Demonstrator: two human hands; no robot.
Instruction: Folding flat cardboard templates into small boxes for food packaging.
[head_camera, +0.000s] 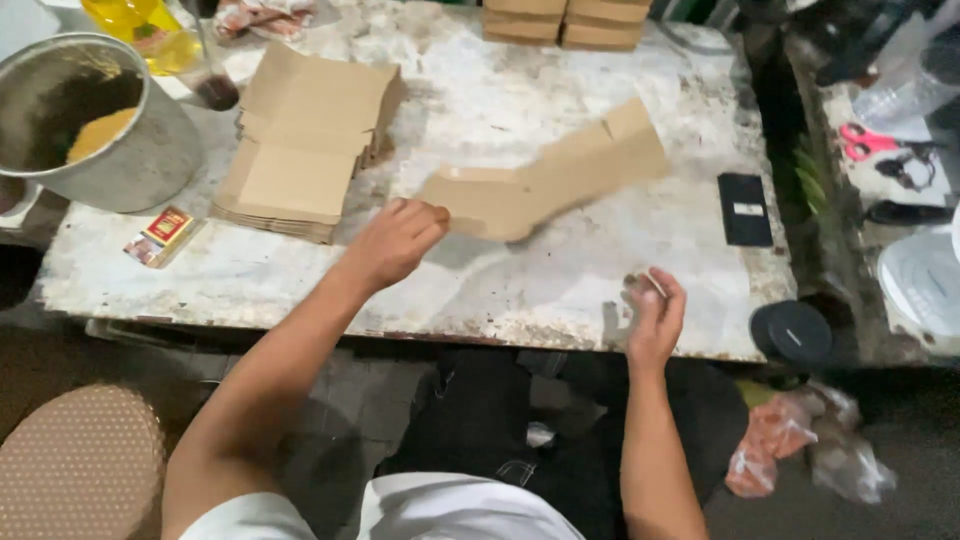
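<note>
One flat cardboard blank is all you have in hand, and you grip it only at its near left corner, where your left hand is clenched on the edge with the knuckles up. Held from one end like that, it looks likely to sag, crease along a fold line or slip free, since most of its length reaches up and to the right above the worn white table. It is plain brown, unfolded, with a flap at the far right end, and it is blurred, so I cannot tell whether its far end touches the tabletop. Your right hand hangs at the near table edge, fingers curled around something small that I cannot make out; if it is loose, it could drop off the edge. Watch the stack of blanks just beyond your left hand, which a swinging blank could knock askew.
</note>
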